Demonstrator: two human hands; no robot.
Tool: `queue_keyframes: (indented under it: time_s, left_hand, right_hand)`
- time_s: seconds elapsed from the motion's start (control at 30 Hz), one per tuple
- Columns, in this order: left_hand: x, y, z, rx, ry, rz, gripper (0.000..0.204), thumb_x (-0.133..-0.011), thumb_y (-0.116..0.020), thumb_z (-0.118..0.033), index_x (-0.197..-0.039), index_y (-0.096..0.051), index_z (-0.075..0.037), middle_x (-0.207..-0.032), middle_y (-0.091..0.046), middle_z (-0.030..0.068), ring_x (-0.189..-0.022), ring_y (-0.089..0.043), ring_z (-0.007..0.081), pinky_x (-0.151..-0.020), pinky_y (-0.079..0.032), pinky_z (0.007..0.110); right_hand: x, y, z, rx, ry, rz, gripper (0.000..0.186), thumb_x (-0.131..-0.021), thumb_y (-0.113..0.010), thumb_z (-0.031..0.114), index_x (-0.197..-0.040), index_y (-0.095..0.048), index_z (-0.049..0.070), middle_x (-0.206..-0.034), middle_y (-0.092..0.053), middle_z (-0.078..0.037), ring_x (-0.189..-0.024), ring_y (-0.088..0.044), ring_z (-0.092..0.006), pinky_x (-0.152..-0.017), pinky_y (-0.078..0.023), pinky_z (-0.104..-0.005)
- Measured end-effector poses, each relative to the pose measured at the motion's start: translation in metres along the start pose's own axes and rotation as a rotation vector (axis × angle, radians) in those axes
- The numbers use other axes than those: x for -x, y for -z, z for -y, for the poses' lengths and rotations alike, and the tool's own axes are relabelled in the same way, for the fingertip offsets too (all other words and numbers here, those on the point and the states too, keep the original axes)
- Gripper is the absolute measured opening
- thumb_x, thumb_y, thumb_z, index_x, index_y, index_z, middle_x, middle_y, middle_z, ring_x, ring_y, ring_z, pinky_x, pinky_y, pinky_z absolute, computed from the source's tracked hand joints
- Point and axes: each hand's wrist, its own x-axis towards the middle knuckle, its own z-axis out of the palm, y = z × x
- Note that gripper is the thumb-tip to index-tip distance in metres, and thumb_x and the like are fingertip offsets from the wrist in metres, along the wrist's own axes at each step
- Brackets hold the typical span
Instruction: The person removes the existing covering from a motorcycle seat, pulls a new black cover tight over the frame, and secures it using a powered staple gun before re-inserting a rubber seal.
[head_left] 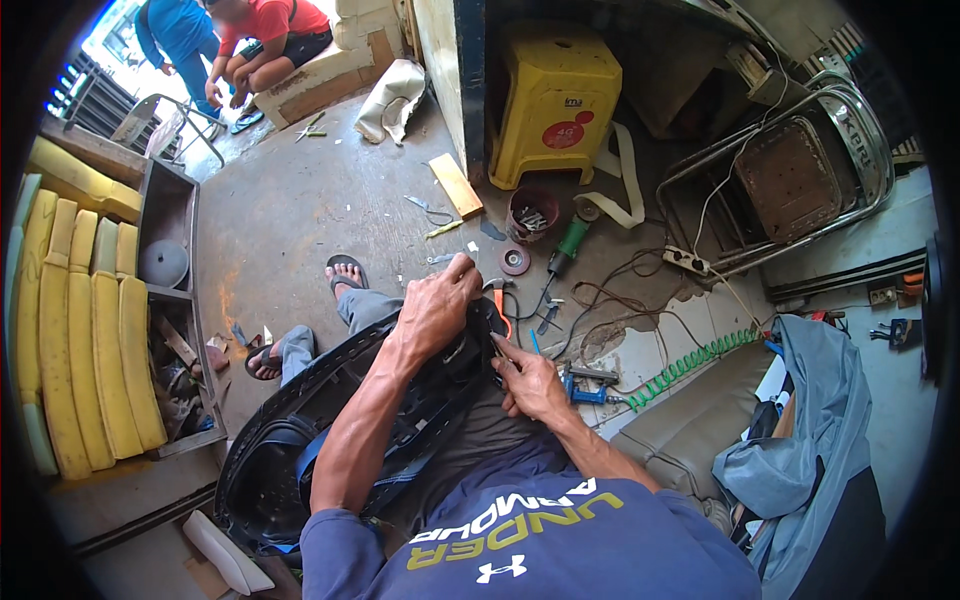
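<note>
A long black moulded base [270, 455], like the underside of a seat, lies slanted across my lap. My left hand [444, 300] is closed on its upper end, fingertips partly hidden. My right hand [527, 382] is just below at that end, fingers curled round a slim tool [501, 350], too small to name. An orange-handled tool [503, 312] is beside my left hand. A blue air tool [585, 393] with a coiled green hose [680, 368] lies beside my right hand.
Yellow foam pads [80, 360] fill the left shelf. Ahead are a yellow stool [550, 90], green grinder [568, 246], wooden block [454, 186] and bucket [532, 215]. Folded chairs [790, 175] and cables are at right. Two people [275, 45] are at the upper left.
</note>
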Motion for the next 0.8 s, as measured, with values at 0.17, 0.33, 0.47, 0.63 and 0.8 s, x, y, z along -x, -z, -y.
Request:
queue_keyframes:
  time_s: [0.17,0.33,0.47,0.63,0.8]
  left_hand:
    - [0.002,-0.012,-0.001,0.034,0.012,-0.155,0.01,-0.09,-0.067,-0.008,-0.1,-0.062,-0.008,-0.11,-0.06,0.0095,-0.081,-0.07,0.0345,-0.062,-0.057,0.047]
    - [0.001,-0.024,-0.003,0.058,0.006,-0.302,0.012,-0.089,-0.069,-0.008,-0.098,-0.062,-0.007,-0.109,-0.06,0.0106,-0.076,-0.07,0.0339,-0.059,-0.056,0.047]
    - [0.0,-0.029,-0.003,0.087,0.039,-0.349,0.012,-0.09,-0.069,-0.011,-0.099,-0.062,-0.007,-0.109,-0.059,0.0106,-0.075,-0.07,0.0343,-0.059,-0.055,0.048]
    - [-0.001,-0.032,-0.001,0.129,0.076,-0.396,0.01,-0.093,-0.068,-0.012,-0.099,-0.061,-0.009,-0.11,-0.059,0.0111,-0.075,-0.07,0.0368,-0.06,-0.054,0.05]
    - [-0.004,-0.027,0.004,0.179,0.156,-0.387,0.009,-0.092,-0.067,-0.008,-0.1,-0.063,-0.007,-0.11,-0.06,0.0139,-0.086,-0.068,0.041,-0.07,-0.053,0.053]
  right_hand:
    - [0.01,-0.015,-0.012,-0.143,-0.043,-0.046,0.05,-0.106,-0.058,0.024,-0.155,-0.048,0.014,-0.071,-0.061,-0.006,-0.056,-0.071,-0.019,-0.051,-0.061,-0.0338]
    - [0.013,-0.028,-0.022,-0.343,-0.092,-0.063,0.053,-0.108,-0.054,0.021,-0.158,-0.041,0.014,-0.076,-0.056,-0.006,-0.059,-0.072,-0.0213,-0.052,-0.062,-0.0348]
    - [0.014,-0.039,-0.024,-0.366,-0.109,-0.106,0.058,-0.108,-0.054,0.02,-0.162,-0.033,0.016,-0.077,-0.054,-0.005,-0.056,-0.069,-0.0222,-0.051,-0.061,-0.0358]
    - [0.023,-0.051,-0.016,-0.503,-0.164,-0.15,0.061,-0.108,-0.054,0.021,-0.164,-0.029,0.017,-0.079,-0.055,-0.007,-0.058,-0.069,-0.0254,-0.052,-0.062,-0.0375]
    - [0.041,-0.038,-0.01,-0.501,-0.146,-0.074,0.064,-0.108,-0.057,0.025,-0.164,-0.028,0.017,-0.081,-0.056,-0.007,-0.057,-0.068,-0.0229,-0.05,-0.061,-0.0368]
